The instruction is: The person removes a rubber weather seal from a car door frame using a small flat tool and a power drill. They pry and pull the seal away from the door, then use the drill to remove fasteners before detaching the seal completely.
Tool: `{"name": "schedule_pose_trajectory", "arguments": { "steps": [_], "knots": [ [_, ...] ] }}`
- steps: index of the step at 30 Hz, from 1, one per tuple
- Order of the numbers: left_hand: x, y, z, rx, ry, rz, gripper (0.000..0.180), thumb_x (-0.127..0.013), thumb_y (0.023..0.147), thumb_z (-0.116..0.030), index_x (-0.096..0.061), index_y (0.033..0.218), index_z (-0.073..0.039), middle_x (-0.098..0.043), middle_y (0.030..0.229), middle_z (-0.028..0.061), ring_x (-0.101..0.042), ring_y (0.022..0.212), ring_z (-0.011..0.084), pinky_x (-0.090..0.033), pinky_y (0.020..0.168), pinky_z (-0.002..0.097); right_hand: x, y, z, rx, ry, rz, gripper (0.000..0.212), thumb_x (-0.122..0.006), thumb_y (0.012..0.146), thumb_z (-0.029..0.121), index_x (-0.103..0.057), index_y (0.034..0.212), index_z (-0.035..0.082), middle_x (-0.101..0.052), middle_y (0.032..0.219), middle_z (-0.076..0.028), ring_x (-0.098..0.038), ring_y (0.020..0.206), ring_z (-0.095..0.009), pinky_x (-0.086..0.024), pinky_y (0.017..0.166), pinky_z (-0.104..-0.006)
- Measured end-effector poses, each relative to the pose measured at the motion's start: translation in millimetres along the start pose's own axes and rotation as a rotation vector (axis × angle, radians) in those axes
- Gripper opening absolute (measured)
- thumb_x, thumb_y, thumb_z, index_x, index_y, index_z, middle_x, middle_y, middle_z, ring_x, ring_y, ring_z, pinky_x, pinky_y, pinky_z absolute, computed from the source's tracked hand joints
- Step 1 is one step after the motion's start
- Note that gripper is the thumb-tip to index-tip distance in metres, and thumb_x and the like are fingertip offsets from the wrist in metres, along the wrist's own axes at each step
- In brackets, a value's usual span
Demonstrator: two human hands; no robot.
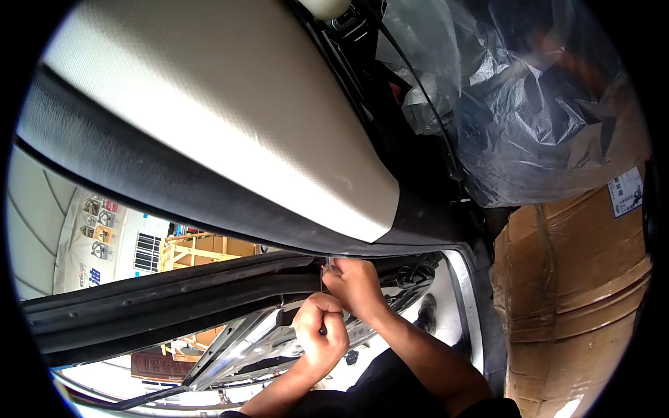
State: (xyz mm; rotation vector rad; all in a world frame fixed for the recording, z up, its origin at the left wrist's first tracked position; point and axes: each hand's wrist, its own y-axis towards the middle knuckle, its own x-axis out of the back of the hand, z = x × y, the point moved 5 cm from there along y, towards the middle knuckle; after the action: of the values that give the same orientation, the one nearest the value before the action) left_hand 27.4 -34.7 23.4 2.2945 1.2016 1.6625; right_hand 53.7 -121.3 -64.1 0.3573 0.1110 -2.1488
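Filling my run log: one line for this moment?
left hand: fisted, at door frame | right hand: fingers on black rubber seal | above: beige headliner

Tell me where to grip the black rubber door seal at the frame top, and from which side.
Grip the black rubber seal on its free run just left of the hands, probably from below. It lies as a long narrow strip along the frame edge, with open space under it, and the cream headliner blocks the top. The right hand already pinches its end; the left hand is fisted beneath.
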Motion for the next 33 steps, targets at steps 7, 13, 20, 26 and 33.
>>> {"name": "schedule_pose_trajectory", "arguments": {
  "steps": [7,13,20,26,33],
  "knots": [
    [-5.8,-6.6,0.7,-0.090,-0.004,-0.002,0.018,-0.039,0.081,0.014,-0.050,0.080,0.000,-0.058,0.070,0.0092,-0.049,0.056,0.0120,-0.041,0.051,0.0244,1.6,-2.2,-3.2,0.044,0.007,-0.043,0.017,-0.062,0.083,0.014,-0.062,0.081,-0.003,-0.061,0.069,-0.020,-0.060,0.057,-0.027,-0.047,0.058,-0.0368],
    [-4.2,-4.0,-1.1,-0.059,-0.014,-0.029,0.019,-0.047,0.071,0.016,-0.052,0.075,-0.001,-0.056,0.066,0.0102,-0.053,0.053,0.0219,-0.043,0.050,0.0312,0.4,0.1,-3.1,0.041,-0.013,-0.044,0.015,-0.062,0.080,0.013,-0.063,0.082,-0.001,-0.064,0.072,-0.020,-0.062,0.063,-0.035,-0.048,0.060,-0.0394],
    [-6.6,-3.6,-2.4,-0.134,0.007,-0.028,0.019,-0.047,0.071,0.017,-0.051,0.074,-0.002,-0.056,0.066,0.0094,-0.053,0.053,0.0216,-0.043,0.050,0.0311,0.5,0.1,-2.6,0.056,-0.017,-0.030,0.016,-0.061,0.082,0.012,-0.064,0.084,-0.003,-0.064,0.072,-0.020,-0.063,0.060,-0.030,-0.048,0.060,-0.0367],
    [-8.2,-7.2,3.1,-0.112,-0.024,-0.050,0.018,-0.041,0.079,0.015,-0.049,0.079,-0.001,-0.057,0.070,0.0094,-0.050,0.056,0.0140,-0.042,0.051,0.0258,-0.8,-0.2,-5.7,0.014,-0.020,0.018,0.017,-0.061,0.083,0.014,-0.065,0.087,-0.003,-0.065,0.073,-0.020,-0.063,0.063,-0.032,-0.049,0.062,-0.0381],
    [-11.9,-5.4,1.6,-0.131,0.015,-0.068,0.016,-0.042,0.080,0.014,-0.048,0.078,-0.001,-0.055,0.068,0.0091,-0.048,0.055,0.0123,-0.041,0.050,0.0262,-3.7,2.8,-6.4,0.047,-0.008,0.007,0.017,-0.061,0.083,0.011,-0.064,0.092,-0.002,-0.064,0.075,-0.018,-0.061,0.063,-0.027,-0.048,0.062,-0.0359]
  ]
}}
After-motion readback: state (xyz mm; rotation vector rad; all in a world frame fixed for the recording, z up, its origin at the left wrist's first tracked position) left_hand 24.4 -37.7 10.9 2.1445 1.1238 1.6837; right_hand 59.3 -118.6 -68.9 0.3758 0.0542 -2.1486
